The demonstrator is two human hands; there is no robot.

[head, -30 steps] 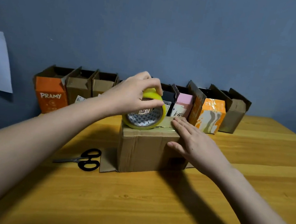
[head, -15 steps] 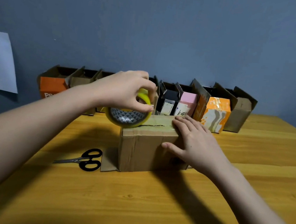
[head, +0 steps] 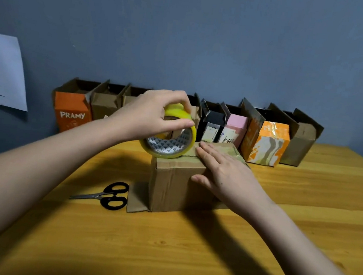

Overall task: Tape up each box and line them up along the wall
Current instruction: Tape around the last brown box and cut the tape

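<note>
A plain brown cardboard box (head: 171, 185) stands in the middle of the wooden table, its top flaps folded down. My left hand (head: 147, 115) grips a yellow roll of clear tape (head: 171, 140) at the box's top left edge, and a strip of tape runs from the roll across the lid. My right hand (head: 223, 175) lies flat on the lid with straight fingers, the thumb against the front face. Along the wall stands a row of several open boxes: an orange PRAMY box (head: 71, 112), brown ones, a black one (head: 213, 127), a pink one (head: 235, 131) and an orange-and-white one (head: 265, 144).
Black-handled scissors (head: 109, 194) lie on the table left of the box. A loose cardboard flap (head: 137, 197) sticks out at the box's lower left. A white paper sheet (head: 1, 71) hangs on the blue-grey wall at left. The table (head: 164, 252) stretches toward me.
My left hand has pulled the tape roll leftward over the box's top edge, then tilted it there. My right hand's fingers have slid left along the lid.
</note>
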